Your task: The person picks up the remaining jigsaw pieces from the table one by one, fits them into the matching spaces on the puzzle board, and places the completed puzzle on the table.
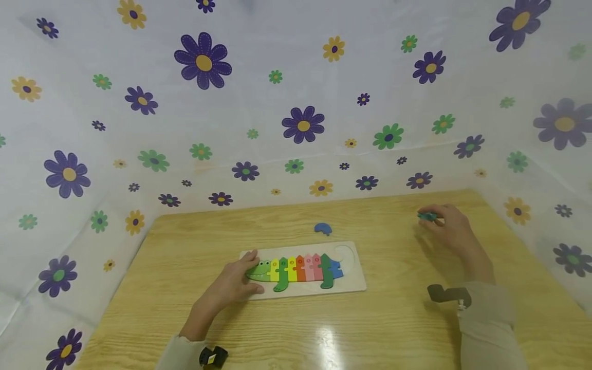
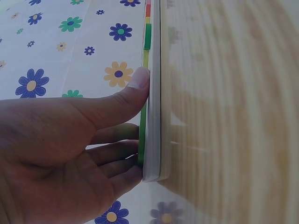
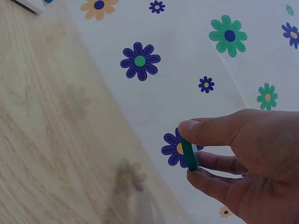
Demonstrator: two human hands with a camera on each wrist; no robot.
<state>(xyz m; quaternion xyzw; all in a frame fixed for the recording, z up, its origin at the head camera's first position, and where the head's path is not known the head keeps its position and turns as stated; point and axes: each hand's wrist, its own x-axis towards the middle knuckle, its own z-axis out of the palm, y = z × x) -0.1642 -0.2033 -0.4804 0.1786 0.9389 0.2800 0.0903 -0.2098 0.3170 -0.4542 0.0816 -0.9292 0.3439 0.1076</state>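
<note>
A pale puzzle board (image 1: 358, 285) lies on the table with a crocodile of colourful pieces (image 1: 300, 269) set in it. At its left end my left hand (image 1: 231, 280) rests over the green crocodile head (image 1: 261, 271). The thumb and fingertips press on the board's face, as the left wrist view shows. Off to the right, my right hand (image 1: 453, 228) pinches a small teal puzzle piece (image 3: 189, 151) between thumb and fingers, raised above the table. A rounded recess (image 1: 346, 257) shows bare at the board's right end, beside the blue piece (image 1: 335, 270).
Behind the board a loose blue curved puzzle piece (image 1: 322, 228) lies on the wooden table (image 1: 277, 329). A white sheet with printed flowers (image 1: 259, 103) rises along the table's back and both sides.
</note>
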